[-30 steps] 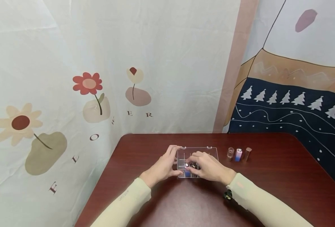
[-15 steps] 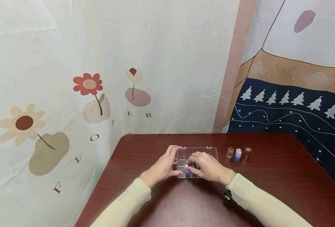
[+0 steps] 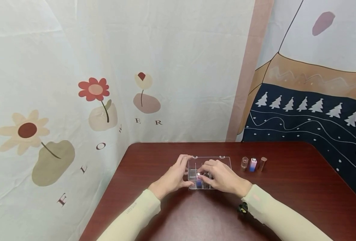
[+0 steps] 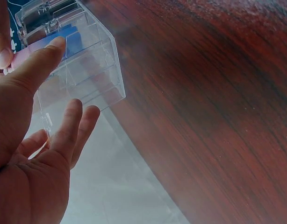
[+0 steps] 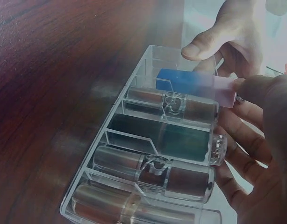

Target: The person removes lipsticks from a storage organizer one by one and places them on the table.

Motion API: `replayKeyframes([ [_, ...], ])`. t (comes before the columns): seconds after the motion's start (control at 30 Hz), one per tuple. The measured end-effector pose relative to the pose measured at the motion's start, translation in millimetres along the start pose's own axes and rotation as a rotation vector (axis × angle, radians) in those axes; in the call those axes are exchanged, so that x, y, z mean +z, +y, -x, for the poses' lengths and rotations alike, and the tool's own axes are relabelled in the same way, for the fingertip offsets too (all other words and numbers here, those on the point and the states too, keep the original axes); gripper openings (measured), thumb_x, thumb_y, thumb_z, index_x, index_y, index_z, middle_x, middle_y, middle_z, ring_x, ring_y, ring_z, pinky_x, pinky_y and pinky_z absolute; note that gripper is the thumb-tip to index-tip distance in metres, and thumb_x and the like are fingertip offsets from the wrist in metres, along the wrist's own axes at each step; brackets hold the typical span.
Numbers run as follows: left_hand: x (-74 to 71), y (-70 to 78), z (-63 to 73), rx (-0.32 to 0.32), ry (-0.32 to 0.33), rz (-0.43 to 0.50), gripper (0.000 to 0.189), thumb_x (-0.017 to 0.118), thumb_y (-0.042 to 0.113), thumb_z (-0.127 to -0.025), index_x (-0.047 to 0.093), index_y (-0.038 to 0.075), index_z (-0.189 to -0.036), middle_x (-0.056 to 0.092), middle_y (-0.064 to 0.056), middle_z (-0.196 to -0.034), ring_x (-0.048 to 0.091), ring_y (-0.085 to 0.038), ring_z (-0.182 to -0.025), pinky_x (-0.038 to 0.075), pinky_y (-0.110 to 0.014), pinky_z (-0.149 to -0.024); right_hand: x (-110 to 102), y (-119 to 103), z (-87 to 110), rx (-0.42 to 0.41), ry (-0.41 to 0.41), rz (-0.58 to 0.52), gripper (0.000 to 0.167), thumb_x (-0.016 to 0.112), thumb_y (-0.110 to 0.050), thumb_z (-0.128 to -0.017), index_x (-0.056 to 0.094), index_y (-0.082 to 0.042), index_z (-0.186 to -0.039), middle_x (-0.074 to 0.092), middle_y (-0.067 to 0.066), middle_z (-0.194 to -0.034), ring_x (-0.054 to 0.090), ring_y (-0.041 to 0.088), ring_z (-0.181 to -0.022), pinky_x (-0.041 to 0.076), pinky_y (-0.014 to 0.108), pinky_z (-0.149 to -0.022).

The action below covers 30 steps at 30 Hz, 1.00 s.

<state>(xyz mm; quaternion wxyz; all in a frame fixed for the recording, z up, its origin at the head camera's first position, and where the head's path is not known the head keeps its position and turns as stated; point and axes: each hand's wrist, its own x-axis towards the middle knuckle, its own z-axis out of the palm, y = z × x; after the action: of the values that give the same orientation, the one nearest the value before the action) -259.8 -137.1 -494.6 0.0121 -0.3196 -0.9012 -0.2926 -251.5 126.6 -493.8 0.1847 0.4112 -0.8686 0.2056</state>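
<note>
A pale curtain (image 3: 184, 67) printed with flowers (image 3: 95, 89) and letters (image 3: 158, 123) lines the left and far sides of a glossy dark-red counter (image 3: 289, 184); a hanging (image 3: 298, 120) with white trees (image 3: 317, 105) on navy drapes beyond the counter's right side.

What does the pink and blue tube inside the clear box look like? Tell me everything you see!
The pink-and-blue tube is blue at one end and fades to pink at the other, where a shiny knob sticks out. It looks smooth and flat-sided, maybe plastic. Its blue end lies toward the person, in a compartment of the clear box, next to a brownish tube. The right hand holds its pink end; I can't tell whether the left hand touches it.
</note>
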Motion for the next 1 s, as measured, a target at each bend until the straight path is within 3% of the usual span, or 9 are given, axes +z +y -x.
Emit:
replayKeyframes([
  [0.47,1.1,0.3,0.5,-0.005,-0.008,0.019,0.104,0.102,0.007,-0.09,0.037,0.001,-0.17,0.046,-0.024,-0.166,0.082,-0.039,-0.125,0.074,-0.04,-0.102,-11.0,-1.8,4.1,-0.005,0.088,0.01,0.015,0.091,-0.028,-0.103,0.087,-0.019,-0.115,0.082,-0.007,-0.107,0.073,0.012,-0.1,0.068,0.036,-0.087],
  [1.0,-0.1,-1.3,-0.5,0.001,0.005,0.017,0.104,0.103,0.008,-0.089,0.038,0.001,-0.17,0.046,-0.025,-0.165,0.083,-0.039,-0.123,0.075,-0.042,-0.102,-30.8,-2.3,6.2,-0.023,0.191,-0.004,0.027,0.099,-0.022,-0.096,0.087,-0.017,-0.12,0.082,-0.004,-0.109,0.072,0.013,-0.101,0.071,0.039,-0.087],
])
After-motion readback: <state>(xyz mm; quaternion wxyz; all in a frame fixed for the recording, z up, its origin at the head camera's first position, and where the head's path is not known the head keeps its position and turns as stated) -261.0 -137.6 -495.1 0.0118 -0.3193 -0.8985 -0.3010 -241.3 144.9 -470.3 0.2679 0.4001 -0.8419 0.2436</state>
